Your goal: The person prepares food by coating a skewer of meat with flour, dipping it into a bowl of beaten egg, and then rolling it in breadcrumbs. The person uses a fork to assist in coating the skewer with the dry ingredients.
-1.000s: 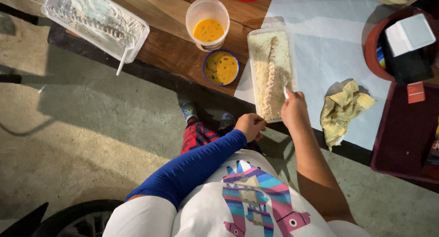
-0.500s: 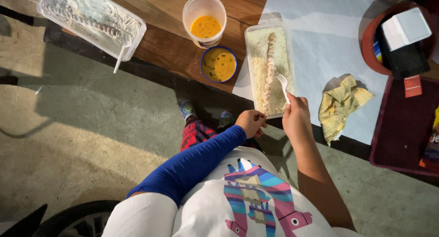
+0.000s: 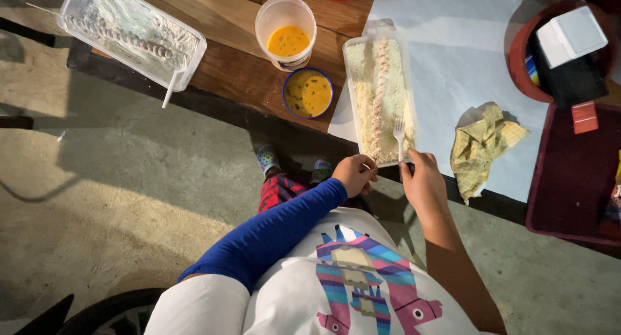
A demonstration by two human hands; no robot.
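fork point(image 3: 399, 136): white plastic, held upright by its handle in the right hand point(image 3: 424, 183), tines pointing away from the hand and resting over the near right part of the crumbs.
tray point(image 3: 380, 92): clear, long rectangular plastic container, lay just beyond the right hand with its near end almost touching the fingers; long side ran away from the hand.
crumbs point(image 3: 362, 83): pale, yellowish breading filled the tray in an even layer.
strip point(image 3: 381, 83): long, thin pinkish piece lay lengthwise down the middle of the crumbs, just left of the fork.
left hand point(image 3: 354, 174): loosely closed, near the tray's near left corner, not touching it.
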